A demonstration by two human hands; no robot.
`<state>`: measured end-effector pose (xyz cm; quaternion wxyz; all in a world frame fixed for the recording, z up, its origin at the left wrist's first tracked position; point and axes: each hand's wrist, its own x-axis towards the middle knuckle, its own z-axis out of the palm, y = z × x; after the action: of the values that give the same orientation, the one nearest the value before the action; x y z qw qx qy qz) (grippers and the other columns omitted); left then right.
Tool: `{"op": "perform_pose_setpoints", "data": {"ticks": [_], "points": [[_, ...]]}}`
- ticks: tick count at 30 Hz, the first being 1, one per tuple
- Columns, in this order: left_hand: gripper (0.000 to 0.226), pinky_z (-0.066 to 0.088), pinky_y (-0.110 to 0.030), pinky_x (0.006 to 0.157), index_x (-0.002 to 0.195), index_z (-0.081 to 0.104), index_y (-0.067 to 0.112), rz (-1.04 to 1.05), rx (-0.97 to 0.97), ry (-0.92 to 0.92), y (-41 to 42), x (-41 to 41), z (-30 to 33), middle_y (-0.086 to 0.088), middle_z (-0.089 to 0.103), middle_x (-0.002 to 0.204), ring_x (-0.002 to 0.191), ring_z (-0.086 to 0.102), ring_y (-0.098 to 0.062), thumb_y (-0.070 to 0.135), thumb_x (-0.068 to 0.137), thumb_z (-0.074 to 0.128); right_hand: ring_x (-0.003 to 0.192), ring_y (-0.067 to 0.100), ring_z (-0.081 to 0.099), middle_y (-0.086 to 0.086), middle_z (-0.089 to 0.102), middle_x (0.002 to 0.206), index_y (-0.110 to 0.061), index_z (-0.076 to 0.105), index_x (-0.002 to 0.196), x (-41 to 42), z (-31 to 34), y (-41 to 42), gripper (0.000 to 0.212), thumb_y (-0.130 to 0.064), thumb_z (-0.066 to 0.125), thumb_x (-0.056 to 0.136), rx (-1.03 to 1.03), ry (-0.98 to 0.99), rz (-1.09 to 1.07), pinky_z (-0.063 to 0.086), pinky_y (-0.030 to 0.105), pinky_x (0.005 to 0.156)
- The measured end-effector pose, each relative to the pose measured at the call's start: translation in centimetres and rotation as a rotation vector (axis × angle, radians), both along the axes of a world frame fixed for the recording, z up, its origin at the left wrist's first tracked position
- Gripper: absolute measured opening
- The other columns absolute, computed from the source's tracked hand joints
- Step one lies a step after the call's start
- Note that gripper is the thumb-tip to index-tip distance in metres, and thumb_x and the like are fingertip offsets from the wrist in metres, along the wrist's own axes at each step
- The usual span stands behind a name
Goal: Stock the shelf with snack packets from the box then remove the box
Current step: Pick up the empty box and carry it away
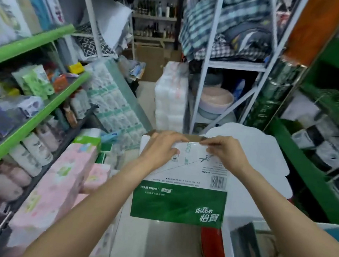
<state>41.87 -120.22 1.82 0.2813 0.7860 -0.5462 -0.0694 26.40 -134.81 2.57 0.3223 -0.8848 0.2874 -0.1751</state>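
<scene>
A white and green cardboard box (182, 191) with printed text and a barcode is held up in front of me in a shop aisle. My left hand (161, 148) grips its top edge at the left, fingers curled over the rim. At the right of the same edge, my right hand (225, 152) pinches the cardboard. Whatever is inside the box is hidden. To my left stands a green-edged shelf (31, 118) crowded with packets and bottles.
Pink tissue packs (56, 190) are stacked at lower left. Wrapped paper rolls (171, 96) stand in the aisle ahead beside a white metal rack (237, 65) with basins and folded fabric. Another green shelf (310, 170) runs along the right. Something white and scalloped (262, 161) lies behind the box.
</scene>
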Motion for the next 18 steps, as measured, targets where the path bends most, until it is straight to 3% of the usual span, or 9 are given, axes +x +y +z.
{"op": "perform_pose_setpoints", "data": {"ticks": [3,6,8,12,18], "points": [[0.042,0.029,-0.043,0.110,0.121,0.058,0.032,-0.087,-0.013,-0.049,-6.4,1.5,0.8,0.009,0.056,0.131,0.127,0.044,-0.011,0.017,0.083,0.067,0.086,0.014,0.062,-0.002,0.071,0.094,-0.017,0.075,0.096,0.4,0.8,-4.8,0.028,0.002,0.063,0.079,-0.055,-0.014,-0.100,0.042,0.019,0.075],[0.041,0.028,-0.040,0.107,0.124,0.056,0.033,-0.165,0.009,-0.106,-12.4,2.2,1.3,0.008,0.055,0.131,0.129,0.041,-0.013,0.018,0.087,0.063,0.091,0.019,0.063,0.002,0.072,0.098,-0.017,0.075,0.096,0.2,1.3,-8.9,0.028,0.002,0.064,0.079,-0.103,-0.033,-0.201,0.047,0.032,0.087],[0.039,0.026,-0.033,0.098,0.123,0.056,0.032,-0.204,0.007,-0.122,-16.0,2.4,1.4,0.007,0.057,0.124,0.122,0.045,-0.013,0.018,0.088,0.061,0.087,0.020,0.064,0.003,0.073,0.095,-0.018,0.075,0.096,-0.1,1.3,-11.3,0.028,0.002,0.065,0.079,-0.135,-0.043,-0.259,0.049,0.037,0.086],[0.037,0.031,-0.032,0.093,0.121,0.057,0.031,-0.271,-0.039,-0.144,-21.8,1.5,0.9,0.009,0.059,0.115,0.111,0.049,-0.013,0.016,0.087,0.062,0.086,0.020,0.064,0.003,0.073,0.094,-0.018,0.075,0.097,-0.9,0.5,-15.4,0.027,0.001,0.067,0.079,-0.228,-0.027,-0.373,0.050,0.036,0.082],[0.035,0.027,-0.032,0.088,0.122,0.055,0.030,-0.366,0.001,-0.204,-29.6,-1.8,-1.6,0.004,0.057,0.116,0.110,0.048,-0.017,0.015,0.090,0.058,0.085,0.022,0.063,0.001,0.070,0.092,-0.020,0.073,0.101,-5.0,-3.3,-22.1,0.030,-0.001,0.067,0.080,-0.305,0.034,-0.454,0.050,0.034,0.076]]}}
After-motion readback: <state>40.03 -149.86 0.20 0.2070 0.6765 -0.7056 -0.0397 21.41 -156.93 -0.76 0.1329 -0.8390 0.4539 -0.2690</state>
